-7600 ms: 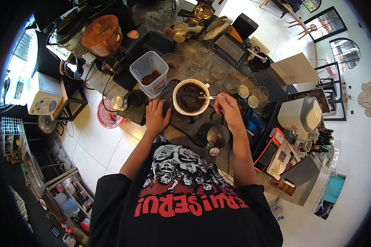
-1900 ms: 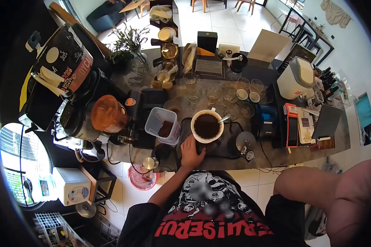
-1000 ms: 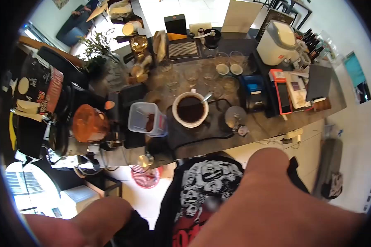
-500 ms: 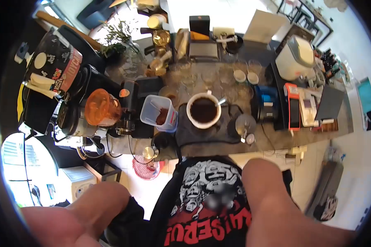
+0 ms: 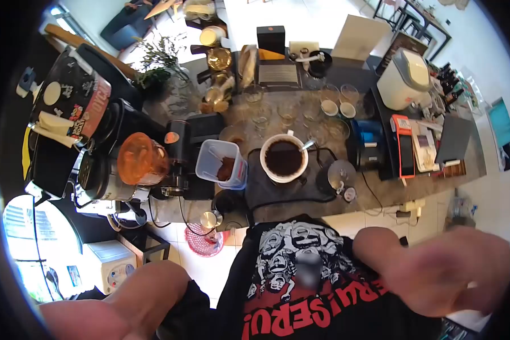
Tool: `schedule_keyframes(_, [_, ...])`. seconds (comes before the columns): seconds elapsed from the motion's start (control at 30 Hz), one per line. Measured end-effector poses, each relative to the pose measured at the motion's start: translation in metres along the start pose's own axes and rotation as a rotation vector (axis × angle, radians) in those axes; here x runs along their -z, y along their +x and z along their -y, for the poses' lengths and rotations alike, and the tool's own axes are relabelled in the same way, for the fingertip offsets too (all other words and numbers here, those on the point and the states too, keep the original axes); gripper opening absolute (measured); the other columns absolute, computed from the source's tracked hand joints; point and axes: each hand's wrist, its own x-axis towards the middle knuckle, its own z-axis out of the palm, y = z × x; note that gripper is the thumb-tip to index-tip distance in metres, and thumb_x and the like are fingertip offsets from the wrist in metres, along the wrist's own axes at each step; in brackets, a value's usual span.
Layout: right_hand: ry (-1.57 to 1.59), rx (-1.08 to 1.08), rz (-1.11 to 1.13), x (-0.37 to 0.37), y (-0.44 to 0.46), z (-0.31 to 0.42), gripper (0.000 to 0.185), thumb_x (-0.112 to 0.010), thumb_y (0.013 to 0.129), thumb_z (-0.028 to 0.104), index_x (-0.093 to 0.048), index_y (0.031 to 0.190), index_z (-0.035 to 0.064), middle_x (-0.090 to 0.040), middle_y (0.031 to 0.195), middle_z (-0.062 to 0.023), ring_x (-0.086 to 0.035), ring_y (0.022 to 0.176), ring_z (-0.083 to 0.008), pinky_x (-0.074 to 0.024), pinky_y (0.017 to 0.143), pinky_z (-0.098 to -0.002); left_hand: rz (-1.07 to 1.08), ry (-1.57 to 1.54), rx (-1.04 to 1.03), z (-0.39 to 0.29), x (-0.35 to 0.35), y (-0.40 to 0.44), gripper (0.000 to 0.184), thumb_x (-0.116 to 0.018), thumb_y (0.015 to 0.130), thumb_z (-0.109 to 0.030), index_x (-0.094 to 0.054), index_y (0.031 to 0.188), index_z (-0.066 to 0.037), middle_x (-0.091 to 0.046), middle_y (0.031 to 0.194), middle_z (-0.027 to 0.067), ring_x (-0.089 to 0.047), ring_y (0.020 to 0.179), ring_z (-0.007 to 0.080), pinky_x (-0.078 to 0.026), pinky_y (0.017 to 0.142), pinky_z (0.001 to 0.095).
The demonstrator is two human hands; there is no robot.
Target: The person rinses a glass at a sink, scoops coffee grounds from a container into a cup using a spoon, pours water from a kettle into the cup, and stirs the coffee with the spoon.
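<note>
My right hand (image 5: 456, 272) is raised close to the camera at the lower right, blurred, and I cannot make out its fingers. Of my left arm (image 5: 141, 294), the bent elbow and forearm show at the lower left; the hand lies beyond the picture. Neither arm touches the counter. In front of me a white cup (image 5: 264, 164) of dark liquid sits on a black mat (image 5: 260, 198), a spoon (image 5: 308, 145) leaning in it. Left of the cup stands a clear plastic tub (image 5: 207, 158) with brown grounds (image 5: 226, 169) inside.
A grinder with an orange hopper (image 5: 141, 160) stands on the left. Several glasses (image 5: 286, 113) line the counter's middle. To the right are a round metal lid (image 5: 341, 173), a blue-black device (image 5: 368, 144) and an orange card terminal (image 5: 403, 147). A pink basket (image 5: 204, 241) rests on the floor.
My right hand has come into view at the lower right, near the camera, as the forearm swung. The head view has shifted slightly; objects on the counter have stayed put.
</note>
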Motion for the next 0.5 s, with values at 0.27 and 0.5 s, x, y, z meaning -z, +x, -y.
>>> schedule_keyframes(0.27, [-0.158, -0.161, 0.151, -0.001, -0.015, -0.038, 0.043, -0.041, 0.110, 0.024, -0.075, 0.120, -0.0007, -0.077, 0.123, -0.0158, -0.075, 0.109, -0.0275, -0.0616, 0.101, -0.0415, 0.008, -0.059, 0.033, 0.020, -0.008, 0.001, 0.031, -0.051, 0.109, -0.018, -0.064, 0.133, -0.004, -0.065, 0.126, 0.0130, -0.062, 0.114, 0.0235, -0.048, 0.101, 0.0354])
schedule_keyframes(0.5, [-0.156, -0.194, 0.179, 0.009, -0.007, -0.030, 0.045, -0.041, 0.111, 0.028, -0.074, 0.117, -0.0005, -0.076, 0.123, -0.0171, -0.074, 0.107, -0.0288, -0.0628, 0.097, -0.0431, -0.015, -0.064, 0.025, 0.017, -0.022, 0.007, 0.029, -0.052, 0.109, -0.017, -0.064, 0.132, -0.004, -0.066, 0.125, 0.0129, -0.063, 0.113, 0.0230, -0.049, 0.102, 0.0348])
